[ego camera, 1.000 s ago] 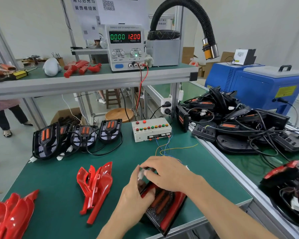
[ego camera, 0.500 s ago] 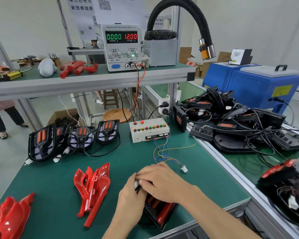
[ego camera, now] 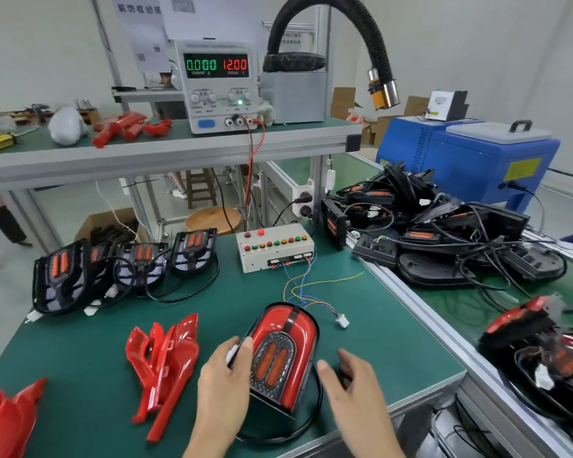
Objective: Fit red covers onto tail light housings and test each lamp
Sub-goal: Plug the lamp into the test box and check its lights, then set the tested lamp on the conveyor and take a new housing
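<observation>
a black corrugated extraction hose (ego camera: 368, 34) arches over the upper shelf (ego camera: 166, 150), its metal nozzle hanging past the shelf's right end. a white plastic bag (ego camera: 66, 125) lies on the shelf at the left. under the shelf stand a round wooden stool (ego camera: 212, 219) and a cardboard box (ego camera: 103, 223). a blue machine (ego camera: 470, 160) with a grey lid sits at the right.

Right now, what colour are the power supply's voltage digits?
Red, on the power supply; head view.
</observation>
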Available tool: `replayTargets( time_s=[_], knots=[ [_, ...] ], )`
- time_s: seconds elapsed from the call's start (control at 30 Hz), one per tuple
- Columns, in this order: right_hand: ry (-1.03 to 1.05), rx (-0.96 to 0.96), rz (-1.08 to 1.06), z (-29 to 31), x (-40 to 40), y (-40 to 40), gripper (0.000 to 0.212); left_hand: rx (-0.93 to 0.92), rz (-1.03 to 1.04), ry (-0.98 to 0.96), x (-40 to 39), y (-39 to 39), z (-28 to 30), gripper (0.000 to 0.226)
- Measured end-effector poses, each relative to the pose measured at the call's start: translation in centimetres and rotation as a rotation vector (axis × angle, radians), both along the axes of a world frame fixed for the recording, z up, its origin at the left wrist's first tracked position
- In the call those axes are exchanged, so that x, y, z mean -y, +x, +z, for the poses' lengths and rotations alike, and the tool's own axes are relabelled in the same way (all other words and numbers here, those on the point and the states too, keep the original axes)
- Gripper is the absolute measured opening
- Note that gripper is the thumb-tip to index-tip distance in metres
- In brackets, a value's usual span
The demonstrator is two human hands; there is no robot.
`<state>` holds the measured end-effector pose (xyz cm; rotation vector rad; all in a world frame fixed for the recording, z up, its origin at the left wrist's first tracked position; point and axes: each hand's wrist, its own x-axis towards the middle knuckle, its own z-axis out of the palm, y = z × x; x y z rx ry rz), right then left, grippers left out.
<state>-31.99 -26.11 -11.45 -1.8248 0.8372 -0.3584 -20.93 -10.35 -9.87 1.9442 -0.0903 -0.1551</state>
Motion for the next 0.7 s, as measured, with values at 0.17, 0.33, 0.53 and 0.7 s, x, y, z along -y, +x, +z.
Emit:
replayTargets(
  time_s=[0.17, 0.33, 0.53, 0.7],
  knots=[
    [0.138, -0.006, 0.018, 1.6, -1.6, 0.2, 0.076, -0.036, 0.089, -0.176, 0.1, -0.1, -0.2, 0.041],
    [0.515, 0.151, 0.04, 4.7, -1.0, -0.2, 0.077, 0.022, 0.148, -0.274, 1.6, -0.9, 1.9, 0.043],
    [0.395, 0.377, -0.102, 6.6, 2.0, -2.4, 0.022, 0.132, -0.003, -0.154, 5.6, -3.7, 4.4, 0.032],
    [0.399, 0.548, -0.269, 8.3, 4.7, -7.0, 0.023, 0.156, -0.171, -0.188, 11.1, -8.0, 5.5, 0.032]
  ],
)
